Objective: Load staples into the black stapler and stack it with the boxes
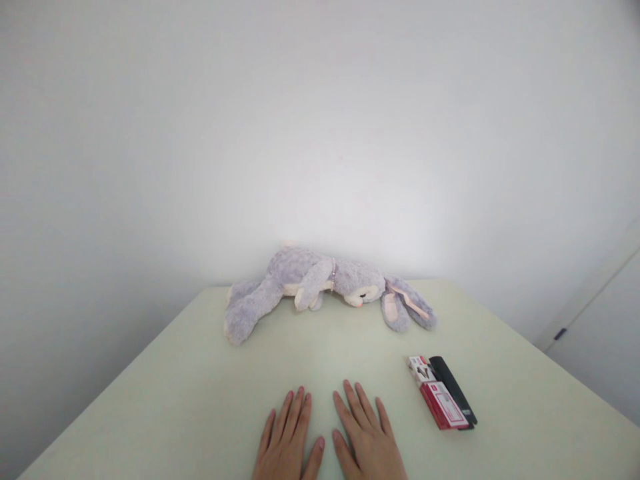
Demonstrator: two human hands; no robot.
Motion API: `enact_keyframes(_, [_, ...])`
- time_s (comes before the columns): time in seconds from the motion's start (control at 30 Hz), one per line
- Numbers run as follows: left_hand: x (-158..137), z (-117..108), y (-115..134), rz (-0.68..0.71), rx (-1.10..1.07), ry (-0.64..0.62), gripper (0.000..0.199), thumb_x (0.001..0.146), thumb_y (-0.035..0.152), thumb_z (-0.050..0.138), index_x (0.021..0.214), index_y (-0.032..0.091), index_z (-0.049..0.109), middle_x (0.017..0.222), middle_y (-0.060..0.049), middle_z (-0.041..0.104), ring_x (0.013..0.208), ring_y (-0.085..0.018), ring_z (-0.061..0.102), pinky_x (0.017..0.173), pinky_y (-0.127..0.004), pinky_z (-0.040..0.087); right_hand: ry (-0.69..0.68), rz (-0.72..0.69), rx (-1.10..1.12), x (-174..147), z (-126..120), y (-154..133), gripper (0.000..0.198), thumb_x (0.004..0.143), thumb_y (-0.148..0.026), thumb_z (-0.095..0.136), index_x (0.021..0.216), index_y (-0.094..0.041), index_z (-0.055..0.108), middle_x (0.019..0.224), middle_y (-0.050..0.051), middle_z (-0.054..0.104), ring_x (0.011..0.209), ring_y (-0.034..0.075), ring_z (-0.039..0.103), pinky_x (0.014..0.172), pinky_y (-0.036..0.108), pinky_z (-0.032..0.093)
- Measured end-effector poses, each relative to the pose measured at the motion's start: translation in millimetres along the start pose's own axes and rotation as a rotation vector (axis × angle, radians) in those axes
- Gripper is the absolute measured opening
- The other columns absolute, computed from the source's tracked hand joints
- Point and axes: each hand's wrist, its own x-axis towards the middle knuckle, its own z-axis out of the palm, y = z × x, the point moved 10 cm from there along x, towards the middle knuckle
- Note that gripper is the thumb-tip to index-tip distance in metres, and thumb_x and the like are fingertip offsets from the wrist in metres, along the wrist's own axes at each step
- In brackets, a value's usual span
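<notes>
My left hand [287,440] lies flat on the pale green table [165,413], palm down, fingers stretched toward the far side. Beside it, a little apart, my right hand [367,437] rests the same way with its fingers spread. Neither holds anything. To the right of my right hand lie a red and white box [445,405], a smaller white box [421,369] with a dark picture on it, and a long black case [453,387]. These three sit close together, the black one on the outer side.
A lilac plush rabbit [300,270] lies on its side along the table's far edge, ears to the right, a beaded string around its neck. Behind it rises a plain white wall [320,133]. At the far right is a white panel with a dark hinge or catch [561,334].
</notes>
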Motion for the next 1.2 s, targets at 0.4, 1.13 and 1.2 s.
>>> enact_keyframes(0.4, [-0.3,-0.8,-1.5,0.015,-0.016,0.059,0.064,0.103,0.055,0.038,0.158,0.033,0.015,0.165,0.001,0.024,0.150,-0.028,0.036,0.118,-0.049,0.039,-0.026,-0.001,-0.014,1.2,4.3,2.0,0.059,0.103,-0.049,0.038,0.159,-0.038,0.022,0.164,-0.001,0.013,0.153,0.032,0.021,0.120,0.067,0.029])
enact_keyframes(1.13, [0.1,-6.1,-0.2,-0.001,-0.038,0.044,0.062,0.103,0.054,0.039,0.158,0.033,0.021,0.165,0.001,0.026,0.150,-0.027,0.038,0.119,-0.047,0.038,0.000,-0.001,-0.004,-0.5,-0.7,0.4,0.058,0.102,-0.048,0.041,0.158,-0.039,0.027,0.164,-0.001,0.017,0.151,0.033,0.026,0.119,0.066,0.031])
enact_keyframes(1.2, [0.7,-5.9,-0.3,-0.004,-0.046,0.034,0.062,0.103,0.054,0.039,0.158,0.033,0.021,0.165,0.001,0.026,0.150,-0.028,0.037,0.119,-0.048,0.038,0.021,-0.008,-0.002,-0.5,-1.1,0.6,0.058,0.102,-0.047,0.043,0.158,-0.039,0.028,0.164,-0.001,0.019,0.151,0.033,0.027,0.118,0.067,0.032])
